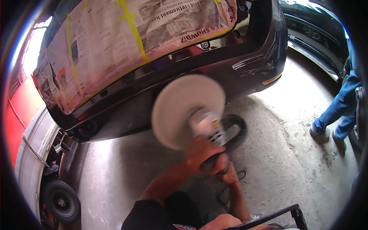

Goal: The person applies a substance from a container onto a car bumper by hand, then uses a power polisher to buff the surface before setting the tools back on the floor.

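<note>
A polisher (206, 122) with a large round pale pad (180, 111) is held up in front of the car's dark rear bumper (214, 78). My left hand (203, 153) is wrapped round its body just behind the pad, somewhat blurred. Lower and to the right, my right hand (227, 171) grips the rear part of the same tool. The pad faces the bumper; whether they touch cannot be made out. Newspaper (107, 42) held with yellow tape covers the car's upper rear. Pale scuffs mark the bumper's right corner.
A thick dark hose (239, 128) loops beside the polisher. At the right, a person in blue trousers (337, 103) stands near another dark car (314, 34). A wheel (62, 201) is at the lower left, below a light-coloured panel (32, 153). A black frame (297, 214) crosses the bottom right.
</note>
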Tool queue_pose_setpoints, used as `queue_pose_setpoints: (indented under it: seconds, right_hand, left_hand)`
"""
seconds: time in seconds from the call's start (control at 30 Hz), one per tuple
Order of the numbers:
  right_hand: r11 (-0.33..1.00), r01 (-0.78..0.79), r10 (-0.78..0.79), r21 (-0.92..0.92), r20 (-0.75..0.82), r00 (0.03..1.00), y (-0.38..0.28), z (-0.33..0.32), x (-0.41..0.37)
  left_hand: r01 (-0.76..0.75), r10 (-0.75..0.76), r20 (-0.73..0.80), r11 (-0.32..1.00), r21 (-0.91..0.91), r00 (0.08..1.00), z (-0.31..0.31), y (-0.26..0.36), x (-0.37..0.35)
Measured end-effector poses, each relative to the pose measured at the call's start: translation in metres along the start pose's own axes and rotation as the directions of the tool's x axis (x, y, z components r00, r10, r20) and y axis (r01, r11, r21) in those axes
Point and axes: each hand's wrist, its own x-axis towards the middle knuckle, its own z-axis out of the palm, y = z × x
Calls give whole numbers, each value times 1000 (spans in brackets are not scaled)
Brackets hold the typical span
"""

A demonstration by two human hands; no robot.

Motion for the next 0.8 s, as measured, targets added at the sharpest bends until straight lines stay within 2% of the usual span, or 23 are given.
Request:
queue_pose_setpoints:
  seconds: [0.03, 0.1, 0.23, 0.3, 0.33, 0.4, 0.47, 0.53, 0.6, 0.63, 0.7, 0.73, 0.8]
  right_hand:
    - [1000, 0, 0, -4, -7, 1000, 1, -3, 2]
    - [994, -40, 63, -105, 233, 970, 6, -5, 1]
    - [984, 31, 6, -178, 202, 979, 11, 15, 3]
    - [983, 23, 4, -184, 141, 990, -7, 13, 2]
    - [983, 24, 2, -181, 144, 990, -16, 7, 0]
    - [977, -48, 60, -209, 50, 997, -31, -14, -5]
    - [966, -53, 53, -254, -8, 999, -35, -41, -14]
    - [950, -66, 51, -306, -55, 997, -50, -51, -21]
    - [943, -87, 35, -322, -164, 986, -72, -55, -29]
    - [941, -86, 34, -326, -161, 986, -70, -55, -29]
    - [931, -215, 163, -294, -190, 968, -60, -49, -29]
    - [934, -210, 158, -290, -192, 969, -59, -44, -26]
    - [991, -133, 132, -18, -42, 990, -56, -30, -20]
  left_hand:
    - [25, -22, -31, 997, 71, 999, -14, 7, -15]
    - [163, -164, -9, 973, 165, 986, -32, 26, -24]
    - [208, -203, -45, 956, 206, 978, -51, 26, -31]
    - [74, -62, -91, 987, 142, 994, -52, 18, -22]
    - [73, -61, -89, 986, 147, 994, -48, 17, -19]
    - [61, -51, -104, 994, 92, 993, -32, 16, -12]
    - [63, -58, -106, 997, 41, 993, -16, 13, -12]
    - [137, -162, -166, 979, -154, 973, 3, 12, -15]
    - [140, -168, -165, 975, -170, 972, 14, 12, -7]
    - [139, -170, -156, 972, -190, 973, 18, 11, -1]
    - [165, -179, -104, 978, -128, 978, 18, 21, 15]
    - [180, -183, -50, 982, -64, 982, 19, 25, 24]
    - [144, -145, -20, 989, -24, 989, 13, 27, 38]
